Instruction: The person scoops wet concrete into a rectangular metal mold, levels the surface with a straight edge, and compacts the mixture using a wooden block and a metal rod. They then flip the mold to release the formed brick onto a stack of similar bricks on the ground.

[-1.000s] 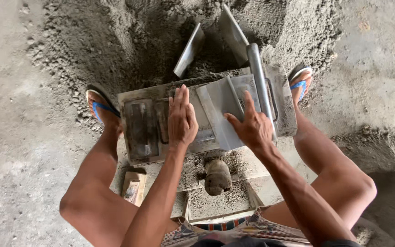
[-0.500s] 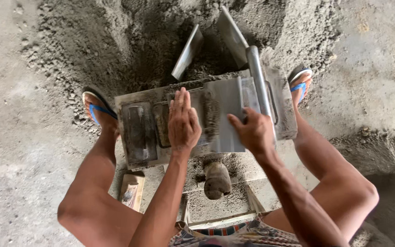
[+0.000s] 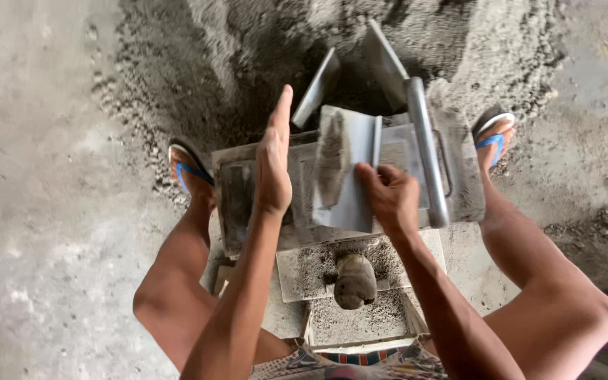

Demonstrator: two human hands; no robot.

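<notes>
The grey metal plate point(image 3: 346, 176), smeared with a streak of cement, is tilting upright over the middle of the block mould point(image 3: 237, 204), its lower right edge lying against the mould's near edge.

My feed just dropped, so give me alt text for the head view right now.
Seen from above, the right hand grips a grey metal plate tilted up over a metal block mould, while the left hand, open and flat, stands edge-on beside it. The mould sits before a grey sand pile, between feet in blue sandals.
</notes>
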